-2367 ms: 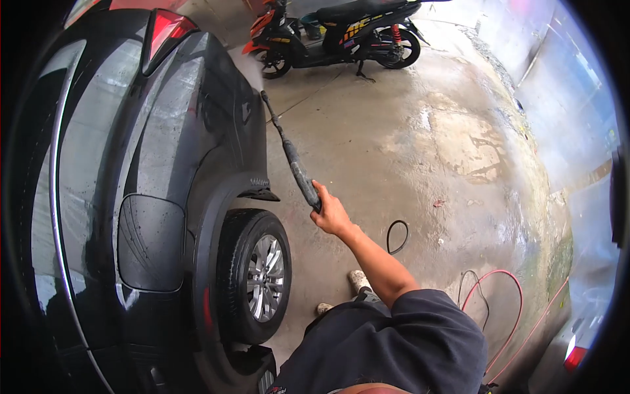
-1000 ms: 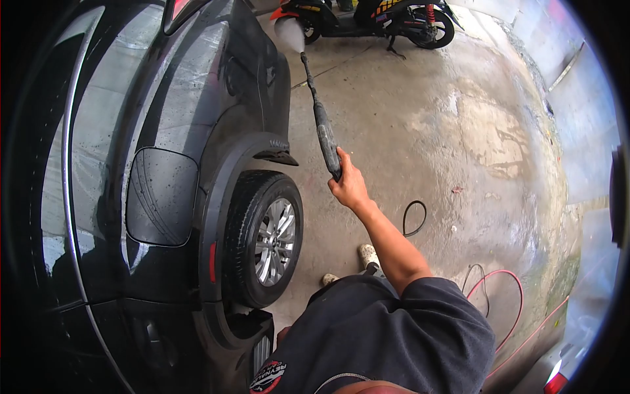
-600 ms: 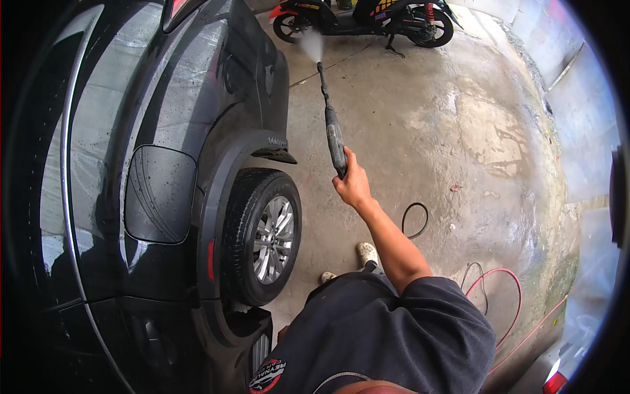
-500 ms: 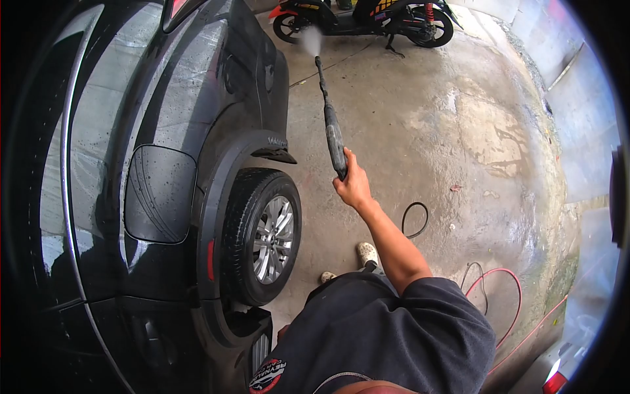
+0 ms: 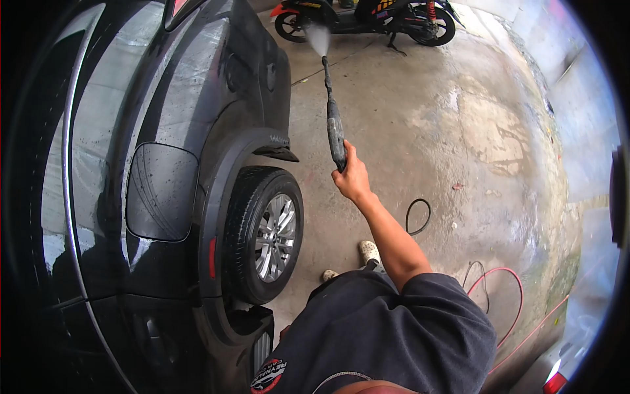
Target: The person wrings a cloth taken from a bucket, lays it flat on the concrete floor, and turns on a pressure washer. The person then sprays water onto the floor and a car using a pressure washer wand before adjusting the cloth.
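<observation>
My right hand (image 5: 352, 174) is wrapped round the rear end of a black spray wand (image 5: 334, 125), with the arm stretched forward over the concrete floor. White mist (image 5: 318, 39) fans out of the wand's tip, in front of the motorbike's front wheel. To the left of the wand stands a dark, wet car (image 5: 174, 85), its rear wheel (image 5: 272, 236) with silver spokes below and left of my hand. The wand does not touch the car. My left hand is out of sight.
A black and orange motorbike (image 5: 367, 20) is parked at the far end. A dark hose loop (image 5: 418, 217) lies on the floor right of my arm, and a red hose (image 5: 518, 295) curves at the lower right. A pale wall (image 5: 584, 118) runs along the right side.
The wand and my right hand have swung right from beside the car's rear corner, and the mist has shifted right too. The view has tilted down, so the motorbike sits higher.
</observation>
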A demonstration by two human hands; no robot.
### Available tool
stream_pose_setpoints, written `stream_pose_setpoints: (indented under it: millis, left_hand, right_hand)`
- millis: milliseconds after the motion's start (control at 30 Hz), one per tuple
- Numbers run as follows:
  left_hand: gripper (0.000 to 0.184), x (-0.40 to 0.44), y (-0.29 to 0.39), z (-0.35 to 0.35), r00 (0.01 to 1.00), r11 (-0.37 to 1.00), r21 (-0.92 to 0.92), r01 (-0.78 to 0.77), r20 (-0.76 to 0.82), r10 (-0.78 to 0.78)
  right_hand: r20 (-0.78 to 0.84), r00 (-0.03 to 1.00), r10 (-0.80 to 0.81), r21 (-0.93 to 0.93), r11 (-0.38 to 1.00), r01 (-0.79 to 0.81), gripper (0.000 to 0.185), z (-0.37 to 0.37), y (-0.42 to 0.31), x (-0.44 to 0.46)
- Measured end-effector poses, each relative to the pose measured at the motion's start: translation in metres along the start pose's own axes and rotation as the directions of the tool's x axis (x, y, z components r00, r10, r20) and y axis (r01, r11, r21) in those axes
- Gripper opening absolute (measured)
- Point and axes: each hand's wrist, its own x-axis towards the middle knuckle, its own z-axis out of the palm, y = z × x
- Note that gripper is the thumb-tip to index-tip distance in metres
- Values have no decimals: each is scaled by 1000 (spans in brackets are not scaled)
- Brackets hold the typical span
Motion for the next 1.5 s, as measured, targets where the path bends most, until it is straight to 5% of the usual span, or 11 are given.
stream_pose_setpoints:
  millis: [433, 767, 1067, 1267, 1500]
  left_hand:
    - [26, -4, -4, 0, 1000, 1000, 15, 11, -14, -11]
    - [27, -1, -5, 2, 1000, 1000, 24, 18, -17, -18]
    - [28, 0, 2, 1, 1000, 998, 62, 1, -5, 0]
    - [29, 6, 6, -3, 999, 995, 97, -39, 1, 39]
    - [29, 21, 5, -12, 991, 971, 198, -131, 11, 132]
  right_hand:
    - [-68, 983, -173, 13, 985, 174, 77, 2, -8, -8]
    - [-21, 1000, -9, 38, 999, 10, 75, 4, 9, -5]
    - [17, 996, -92, 125, 988, 89, 70, -10, 3, -9]
    - [-102, 981, -163, 83, 982, 172, 70, -8, 3, -19]
    - [-16, 1000, -3, 125, 992, 5, 72, -35, 1, -60]
